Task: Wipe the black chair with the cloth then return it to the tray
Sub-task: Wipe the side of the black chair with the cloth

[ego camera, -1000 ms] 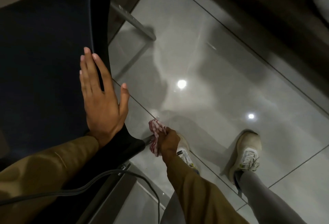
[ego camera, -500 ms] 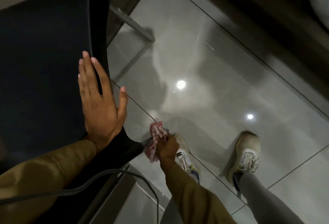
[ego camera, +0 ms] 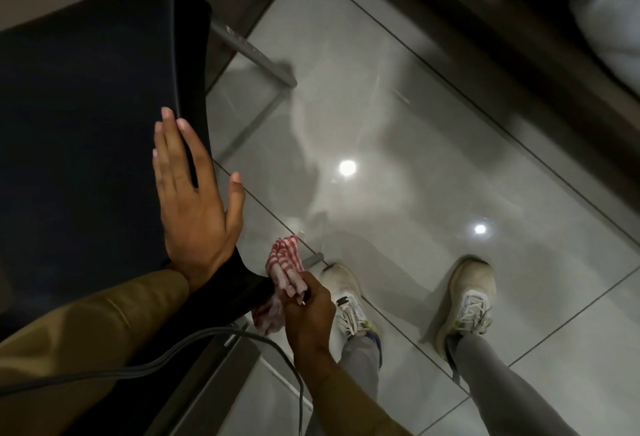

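Note:
The black chair [ego camera: 86, 116] fills the left of the view, seen from above. My left hand [ego camera: 194, 203] lies flat on its seat near the right edge, fingers apart, holding nothing. My right hand [ego camera: 306, 317] grips a bunched red and white checked cloth [ego camera: 284, 262] and presses it against the chair's near right corner. Part of the cloth hangs below that corner. No tray is in view.
A grey metal chair leg [ego camera: 256, 54] slants to the glossy tiled floor [ego camera: 398, 130]. My two feet in white sneakers [ego camera: 467, 300] stand right of the chair. A dark cable [ego camera: 173, 359] crosses the lower left. Dark furniture [ego camera: 519, 54] runs along the upper right.
My right hand has slid the cloth down and toward me along the chair's corner. My left hand stays flat on the seat, shifted slightly lower in view.

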